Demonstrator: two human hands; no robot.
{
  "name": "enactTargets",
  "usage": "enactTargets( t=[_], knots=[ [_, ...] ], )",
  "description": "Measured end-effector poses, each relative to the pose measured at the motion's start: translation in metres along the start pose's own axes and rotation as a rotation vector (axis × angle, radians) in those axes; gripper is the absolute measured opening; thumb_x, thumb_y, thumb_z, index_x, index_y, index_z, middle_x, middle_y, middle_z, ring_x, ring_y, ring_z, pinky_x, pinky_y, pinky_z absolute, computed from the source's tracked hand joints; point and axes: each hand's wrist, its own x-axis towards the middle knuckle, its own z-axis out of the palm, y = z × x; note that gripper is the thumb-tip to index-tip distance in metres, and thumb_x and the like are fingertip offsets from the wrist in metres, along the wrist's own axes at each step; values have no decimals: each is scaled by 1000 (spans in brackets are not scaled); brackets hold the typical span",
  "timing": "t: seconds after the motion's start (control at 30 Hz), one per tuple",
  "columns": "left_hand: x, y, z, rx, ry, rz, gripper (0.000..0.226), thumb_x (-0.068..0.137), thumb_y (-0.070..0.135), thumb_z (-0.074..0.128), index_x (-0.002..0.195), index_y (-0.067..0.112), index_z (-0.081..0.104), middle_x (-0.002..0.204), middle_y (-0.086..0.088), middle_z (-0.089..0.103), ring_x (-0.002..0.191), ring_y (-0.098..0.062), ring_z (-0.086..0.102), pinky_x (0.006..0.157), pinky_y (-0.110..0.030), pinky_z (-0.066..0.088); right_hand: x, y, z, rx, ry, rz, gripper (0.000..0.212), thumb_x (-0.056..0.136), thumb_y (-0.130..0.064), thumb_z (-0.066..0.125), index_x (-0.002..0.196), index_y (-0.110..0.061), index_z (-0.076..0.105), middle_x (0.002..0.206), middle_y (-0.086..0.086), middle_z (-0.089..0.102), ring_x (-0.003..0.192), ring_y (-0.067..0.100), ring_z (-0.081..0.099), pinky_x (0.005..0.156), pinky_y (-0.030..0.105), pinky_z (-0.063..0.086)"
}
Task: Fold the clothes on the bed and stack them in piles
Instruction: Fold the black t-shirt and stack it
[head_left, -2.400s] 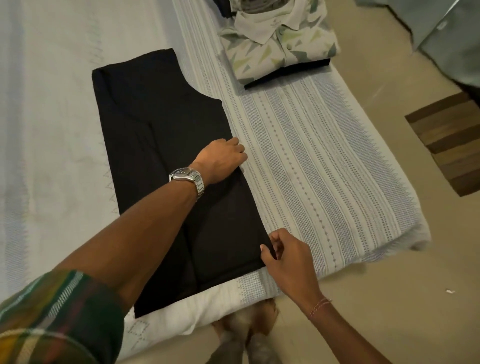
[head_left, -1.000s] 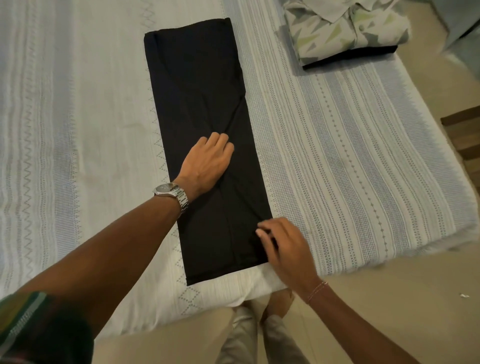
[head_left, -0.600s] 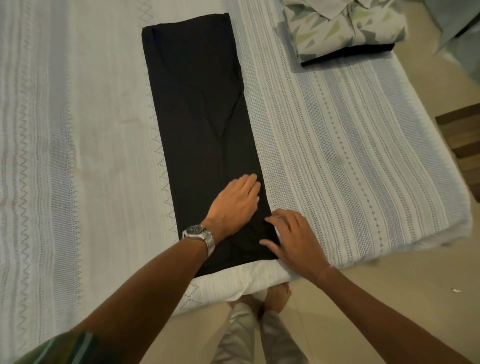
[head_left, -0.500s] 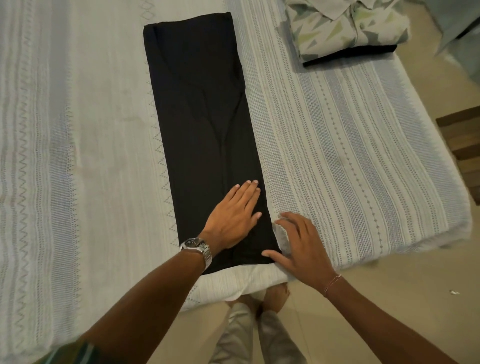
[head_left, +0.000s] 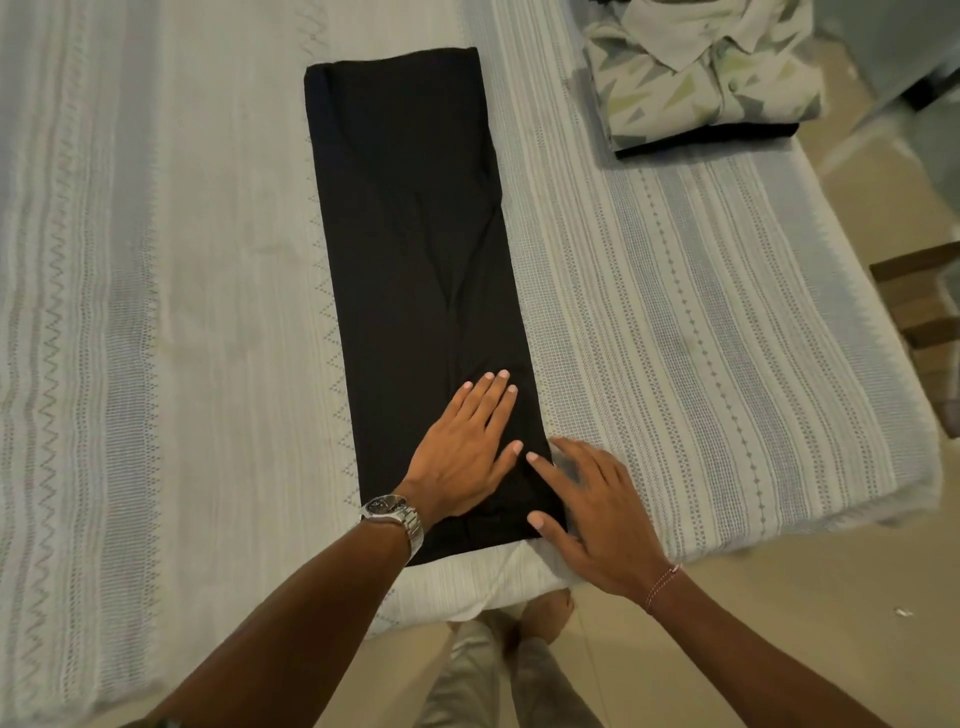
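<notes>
Hands flat, gripping nothing: left hand (head_left: 466, 451) presses trousers (head_left: 421, 291), right hand (head_left: 587, 499) at hem corner. Risk: far end past the fingertips skews when lifted.

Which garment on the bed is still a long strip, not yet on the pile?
The black garment under both hands: the left hand presses it flat. The patterned shirt is already folded on the pile, far right.

Bare bed (head_left: 171, 291) lies left of the black garment (head_left: 415, 249); a folded pile (head_left: 701, 88) blocks the far right corner.
</notes>
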Motion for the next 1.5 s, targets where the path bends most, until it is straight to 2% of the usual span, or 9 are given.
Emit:
enactTargets(
  t=[0.2,0.4,0.5,0.73,0.9,1.03,1.23,1.37,1.5],
  knots=[
    [21,-17,-29,-45,82,-45,61,106,44,28,154,7,35,160,-13,37,147,-26,35,123,-41,28,57,-9,-26,219,97,170,59,105,-58,32,145,-18,50,144,0,50,132,13,46,110,29,39],
    [69,-50,-66,-50,161,-172,51,102,39,48,143,9,50,140,-9,55,129,-24,50,109,-39,43,149,-8,-58,451,116,317,47,104,-40,53,145,-19,51,133,-4,58,119,8,54,102,25,45],
    [106,-65,-85,-114,219,-292,46,98,35,57,135,9,54,131,-9,57,120,-24,53,100,-38,46,205,-2,-76,587,154,420,40,101,-33,61,138,-19,57,120,-5,64,102,3,61,91,24,53],
    [179,-89,-105,-187,146,-488,43,96,35,61,129,10,50,127,-8,53,114,-24,52,95,-36,47,321,19,-86,675,158,569,41,94,-30,72,130,-12,61,104,-5,66,80,-3,59,69,6,42],
    [209,-105,-109,-228,96,-564,39,98,32,60,128,11,48,125,-8,54,113,-22,55,90,-33,49,368,26,-84,586,112,604,43,89,-36,77,121,-10,64,82,-9,64,74,2,58,69,14,43],
    [221,-109,-108,-245,74,-585,35,99,33,59,123,11,49,121,-8,56,109,-23,58,83,-35,53,386,34,-82,469,57,607,37,88,-33,78,114,-10,64,88,1,69,81,14,64,73,25,49],
    [231,-121,-111,-383,133,-609,19,98,23,55,108,8,58,105,-9,63,91,-26,63,72,-33,47,404,32,-92,377,-21,670,31,87,-42,76,70,-18,64,65,-2,67,64,16,65,58,30,52],
    [225,-133,-109,-581,252,-637,10,93,19,62,93,10,59,84,-4,64,71,-22,61,62,-37,51,414,22,-98,424,-1,656,27,84,-47,77,79,-25,62,75,-5,69,72,16,68,67,33,57],
    [216,-149,-111,-795,334,-675,22,82,22,81,84,17,59,67,8,63,58,-8,61,55,-24,50,424,4,-99,518,-5,574,22,83,-42,80,89,-26,65,81,-6,72,78,10,70,74,30,58]
  ],
)
